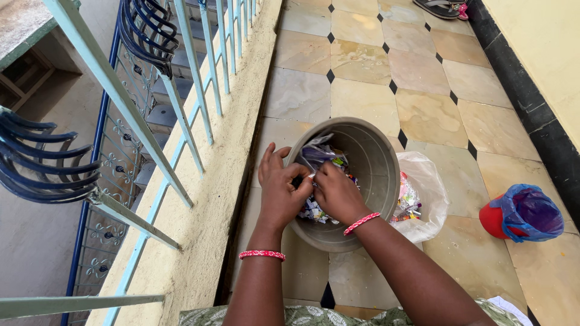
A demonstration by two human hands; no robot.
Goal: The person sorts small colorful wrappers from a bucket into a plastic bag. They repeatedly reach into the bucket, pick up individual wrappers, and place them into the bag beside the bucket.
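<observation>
A grey plastic bucket [368,157] stands on the tiled floor [423,108] close beside the low wall [223,181] under the railing [181,102]. It is tipped, its round mouth facing up and toward the person, its base pointing away along the floor; its long axis leans from the near rim up toward the far wall.

Both hands are at the near rim. The left hand [279,192] is curled, thumb and fingers pinched on a scrap of wrapper [311,176] at the edge of the heap. The right hand [337,194] is pressed against it, fingers bent down on the same scrap. The two hands touch each other. Each wrist carries a pink beaded bracelet [261,255].

Inside the bucket lies a pile of small wrappers and plastic scraps [323,158], mixed white, purple and coloured. The hands cover most of the pile, so how deep it is cannot be judged, nor exactly what the fingers grip.

Just right of the bucket, touching its side, lies a clear plastic bag [426,193] with coloured wrappers inside. Further right, well apart, stands a red bin with a blue bag liner [525,212]. A sandal [441,7] at the top edge is cut off by the frame. Patterned green cloth [338,316] shows at the bottom edge, mostly cut off.
</observation>
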